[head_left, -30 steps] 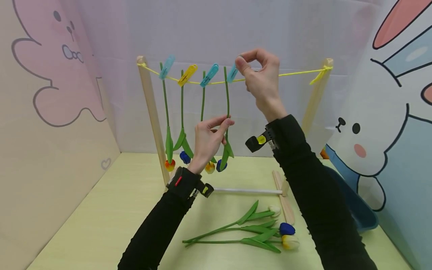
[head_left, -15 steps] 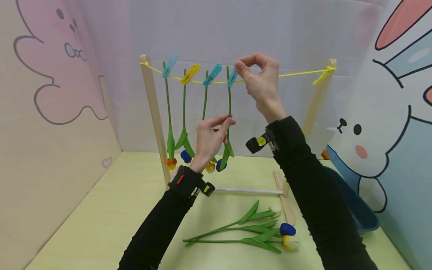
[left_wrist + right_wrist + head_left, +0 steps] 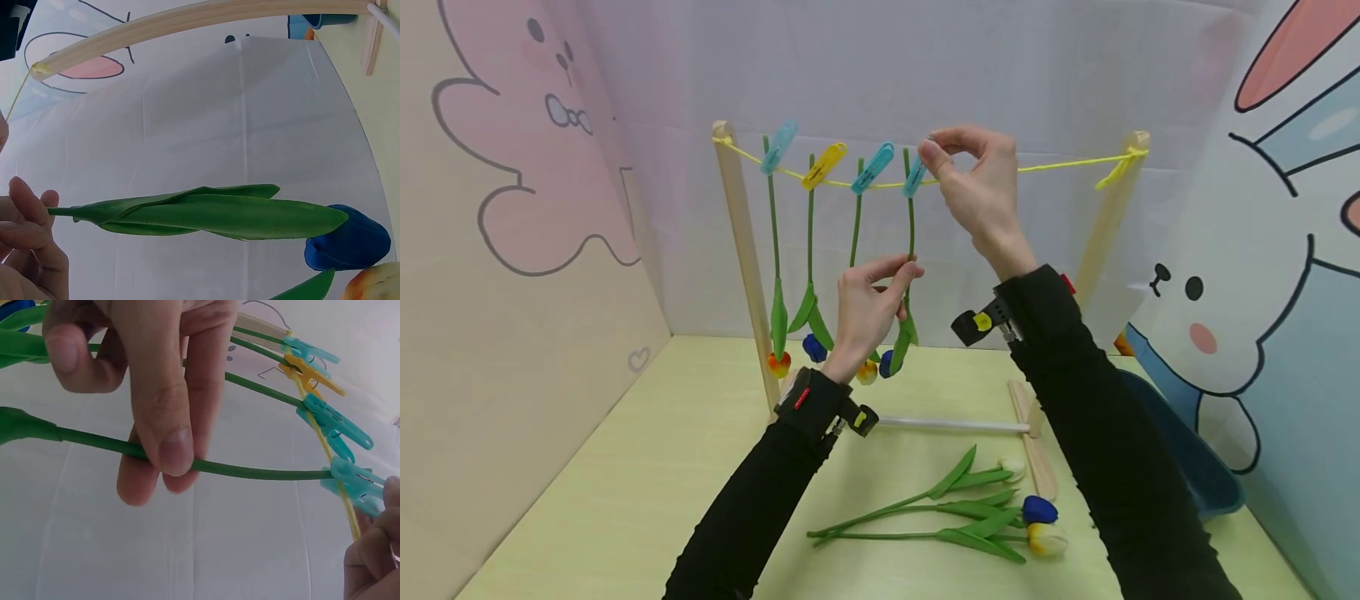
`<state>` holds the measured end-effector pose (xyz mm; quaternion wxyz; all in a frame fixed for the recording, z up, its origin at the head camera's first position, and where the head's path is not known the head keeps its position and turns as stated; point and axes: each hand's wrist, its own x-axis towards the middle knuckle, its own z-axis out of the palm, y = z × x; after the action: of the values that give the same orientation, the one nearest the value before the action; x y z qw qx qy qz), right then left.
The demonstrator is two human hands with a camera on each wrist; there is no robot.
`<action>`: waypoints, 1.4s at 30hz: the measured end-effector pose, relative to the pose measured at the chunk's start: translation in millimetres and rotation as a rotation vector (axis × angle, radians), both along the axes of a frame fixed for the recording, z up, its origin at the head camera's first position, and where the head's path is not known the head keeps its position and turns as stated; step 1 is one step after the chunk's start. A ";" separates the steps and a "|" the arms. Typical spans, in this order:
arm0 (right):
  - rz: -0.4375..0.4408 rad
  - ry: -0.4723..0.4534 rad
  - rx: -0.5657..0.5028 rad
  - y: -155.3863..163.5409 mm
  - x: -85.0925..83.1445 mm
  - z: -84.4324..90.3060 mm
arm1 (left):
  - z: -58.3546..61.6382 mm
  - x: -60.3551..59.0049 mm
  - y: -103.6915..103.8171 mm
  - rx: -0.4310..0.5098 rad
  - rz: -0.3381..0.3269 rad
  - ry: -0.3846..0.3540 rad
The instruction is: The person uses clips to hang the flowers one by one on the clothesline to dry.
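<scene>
Little has shifted since the earlier frames: the right hand (image 3: 977, 187) has eased slightly lower along the yellow string (image 3: 1060, 165), and the left hand (image 3: 867, 310) keeps its hold at the same spot on the stem.

That right hand has thumb and forefinger curled together, pinching the upper end of the fourth, light-blue plastic clothes peg (image 3: 915, 177), which sits on the string where the top of the green artificial tulip stem (image 3: 911, 229) meets it. The left hand has its fingers curled round the middle of that stem, clamping it between thumb and fingertips; the right wrist view shows the stem (image 3: 262, 470) running under the fingers to the peg (image 3: 353, 481). The stem hangs head down, with long green leaves (image 3: 212, 212) and a dark blue flower head (image 3: 347, 244) at the bottom.

To the left hang three more tulips from a light-blue peg (image 3: 777, 147), a yellow peg (image 3: 822, 165) and another light-blue peg (image 3: 872, 167), all between two pale wooden posts (image 3: 741, 250). On the pale green counter (image 3: 625, 483) lie more loose tulips (image 3: 955, 512) near the right forearm, and a dark blue tub (image 3: 1195, 467) stands to the right, partly hidden by the sleeve.

Both arms, in black sleeves, reach forward and up, the right hand raised to string height, the left hand lower, just in front of the hanging flowers.
</scene>
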<state>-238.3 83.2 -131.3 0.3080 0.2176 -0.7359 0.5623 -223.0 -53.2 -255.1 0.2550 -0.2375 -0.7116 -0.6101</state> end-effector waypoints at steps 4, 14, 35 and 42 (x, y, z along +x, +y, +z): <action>-0.026 0.011 0.048 0.7 2.0 -1.7 | -0.9 -0.3 -0.3 0.000 0.004 -0.011; -0.080 0.122 0.128 11.4 12.5 -19.2 | -16.5 12.4 -2.2 -0.001 0.053 0.062; -0.047 0.018 0.130 141.2 36.0 -172.7 | -114.1 64.1 -42.5 -0.698 -0.311 -0.285; -0.203 -0.129 0.319 207.7 8.2 -232.9 | -141.7 62.8 -53.5 -0.798 -0.396 -0.403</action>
<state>-230.0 290.9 -364.1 0.2772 0.1519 -0.8521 0.4172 -160.2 -106.7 -396.8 -0.1197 -0.3247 -0.8663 -0.3601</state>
